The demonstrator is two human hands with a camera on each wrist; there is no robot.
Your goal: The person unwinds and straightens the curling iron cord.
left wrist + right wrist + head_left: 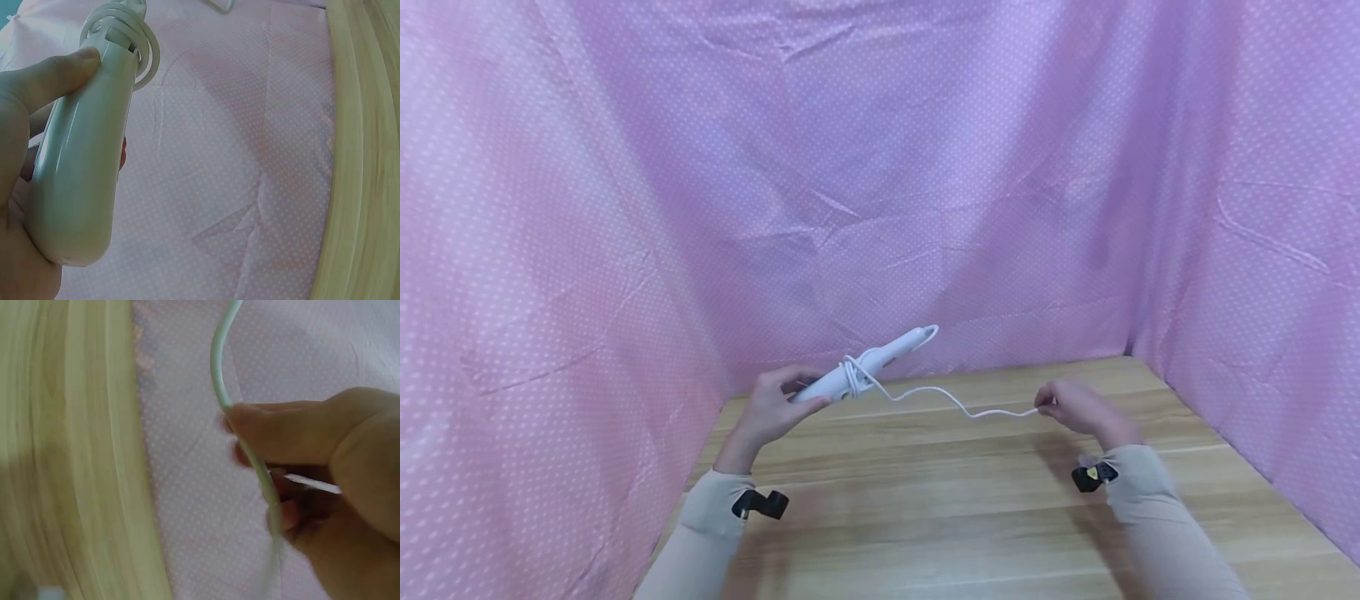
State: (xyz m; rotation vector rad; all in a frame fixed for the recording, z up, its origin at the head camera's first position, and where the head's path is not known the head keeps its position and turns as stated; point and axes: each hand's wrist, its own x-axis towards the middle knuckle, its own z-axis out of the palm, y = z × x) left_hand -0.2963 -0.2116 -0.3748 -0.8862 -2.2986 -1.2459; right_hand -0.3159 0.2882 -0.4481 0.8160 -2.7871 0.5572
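Note:
Above the far part of the table, my left hand grips the wide rounded end of a white corded appliance, shaped like a hair straightener. It tilts up to the right. In the left wrist view, the thumb lies along the smooth white body, and several turns of cord circle it beyond the thumb. At the right, my right hand pinches the loose cord between thumb and fingers. The cord runs wavy between the two hands. In the right wrist view, the cord passes by the fingertips; its end cannot be made out.
A wood-grain table lies beneath both hands. Pink dotted cloth hangs behind it and along both sides. Each sleeve carries a small black wrist camera, one on the left and one on the right.

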